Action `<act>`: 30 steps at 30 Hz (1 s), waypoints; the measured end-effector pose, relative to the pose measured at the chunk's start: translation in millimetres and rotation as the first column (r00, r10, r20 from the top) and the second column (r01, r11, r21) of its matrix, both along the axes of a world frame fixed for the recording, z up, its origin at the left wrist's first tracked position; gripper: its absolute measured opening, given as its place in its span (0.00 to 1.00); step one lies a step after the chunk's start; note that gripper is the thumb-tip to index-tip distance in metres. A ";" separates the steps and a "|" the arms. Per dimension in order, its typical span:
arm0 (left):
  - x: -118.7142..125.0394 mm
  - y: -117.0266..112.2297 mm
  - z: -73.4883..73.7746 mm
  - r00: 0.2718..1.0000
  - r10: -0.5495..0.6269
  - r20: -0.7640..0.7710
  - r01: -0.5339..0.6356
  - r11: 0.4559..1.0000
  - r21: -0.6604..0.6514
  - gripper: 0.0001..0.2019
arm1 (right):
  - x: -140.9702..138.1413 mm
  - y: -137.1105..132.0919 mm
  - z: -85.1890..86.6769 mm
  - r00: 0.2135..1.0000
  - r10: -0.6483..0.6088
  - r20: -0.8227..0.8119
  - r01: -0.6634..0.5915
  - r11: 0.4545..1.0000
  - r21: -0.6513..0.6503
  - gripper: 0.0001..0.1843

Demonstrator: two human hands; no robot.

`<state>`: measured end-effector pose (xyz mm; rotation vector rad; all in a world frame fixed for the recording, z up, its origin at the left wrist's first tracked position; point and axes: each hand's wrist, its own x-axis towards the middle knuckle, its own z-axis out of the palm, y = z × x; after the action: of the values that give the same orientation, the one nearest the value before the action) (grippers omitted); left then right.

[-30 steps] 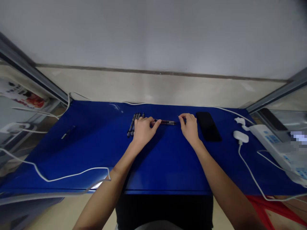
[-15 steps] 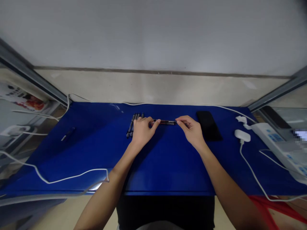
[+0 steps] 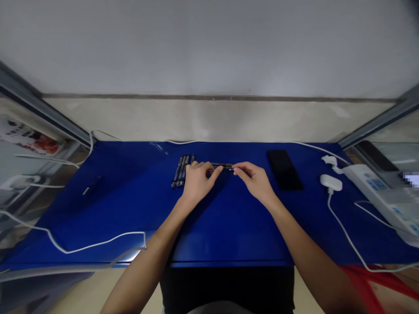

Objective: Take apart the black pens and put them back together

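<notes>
Right hand (image 3: 255,181) moved nearer left hand (image 3: 197,183) | pens (image 3: 224,165): long axis left-to-right | fingers: both hands' clamped on pens

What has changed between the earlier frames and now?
The right hand moved left: a second ago it was apart from the pens between the hands; now its fingers pinch at their right end. The gap between the two hands has narrowed. The left hand keeps its hold on them. The row of pens beside it, the black phone and the lone pen stayed put.
</notes>
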<state>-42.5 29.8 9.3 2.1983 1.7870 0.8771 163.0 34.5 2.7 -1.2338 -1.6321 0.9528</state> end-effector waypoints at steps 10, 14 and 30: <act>-0.5 0.5 2.7 0.998 -0.034 0.060 0.035 0.999 -0.016 0.19 | -0.9 -2.9 6.5 0.995 0.055 0.080 -0.048 0.995 -0.091 0.16; -8.4 5.7 5.3 0.990 0.046 0.131 -0.042 0.999 -0.029 0.21 | 6.0 1.5 5.7 0.999 -0.015 0.040 0.018 0.997 -0.081 0.13; -12.5 9.1 1.0 0.975 0.052 0.214 -0.033 0.995 -0.091 0.23 | 15.2 4.7 5.6 1.000 -0.003 0.012 0.004 0.991 -0.137 0.17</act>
<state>-55.0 38.9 10.2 1.9353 1.7399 0.9860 178.2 39.2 8.3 -1.3365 -1.5949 1.0720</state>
